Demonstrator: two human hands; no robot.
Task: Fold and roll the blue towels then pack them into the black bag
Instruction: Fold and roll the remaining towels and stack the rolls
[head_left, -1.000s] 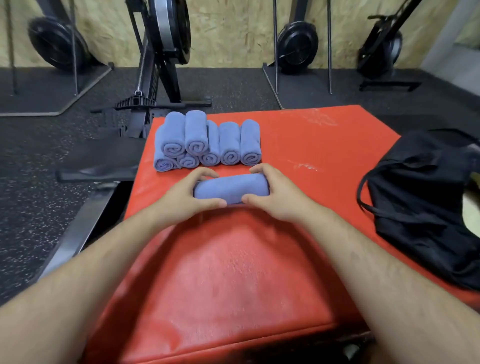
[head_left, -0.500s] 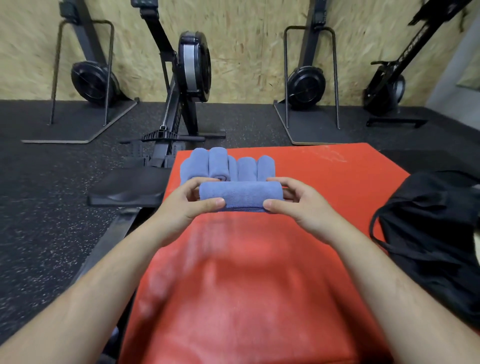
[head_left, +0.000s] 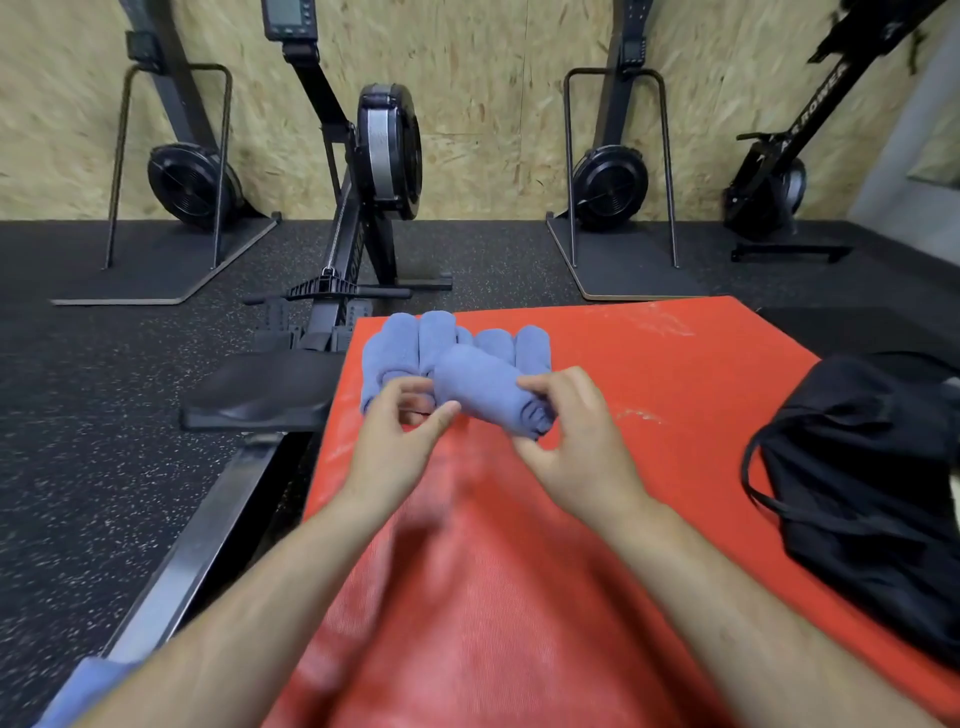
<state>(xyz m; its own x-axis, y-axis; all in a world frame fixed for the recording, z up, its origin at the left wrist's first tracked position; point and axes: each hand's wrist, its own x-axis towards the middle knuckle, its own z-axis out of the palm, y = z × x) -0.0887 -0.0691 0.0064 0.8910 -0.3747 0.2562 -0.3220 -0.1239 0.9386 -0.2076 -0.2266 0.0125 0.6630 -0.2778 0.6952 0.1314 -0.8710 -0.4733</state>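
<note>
**1. Rowing machine** (head_left: 384, 145). It stands on the dark speckled floor, left of centre. Its seat (head_left: 260, 395) lies just beside the left edge of the red mat (head_left: 675, 395). No part in the job.

**2. Stack of rolled towels** (head_left: 395, 348). Blue, at the mat's far left corner, rolls side by side with their ends toward the person. The hands hide part of the stack, so no count can be taken.

**3. Left hand** (head_left: 395, 447). Fingers are bent and the thumb tip is at the lower left end of the held roll. The hand is blurred, so I cannot tell whether it pinches the cloth or only touches it.

**4. Rolled towel** (head_left: 483, 387). Blue and tightly wound. It is held tilted above the mat, just in front of the stack, with the spiral end facing down and to the right.

**5. Right hand** (head_left: 582, 441). Fingers curl over the roll's right end and the thumb is beneath it, a firm hold.

**6. Black bag** (head_left: 872, 467). Slumped at the mat's right edge, well apart from the towels, with straps looping at its left side. Its mouth is not visible.

**Step in hand (judged).** Rolling of this towel looks finished, and the roll is between the stack and the bag. No unrolled towel is in view, so packing appears near.

**Next move (judged).** The loose outer edge should stay pinned so the roll does not unwind. The bag's mouth must be found and held open, probably by the left hand. The roll can then go in end-first.
</note>
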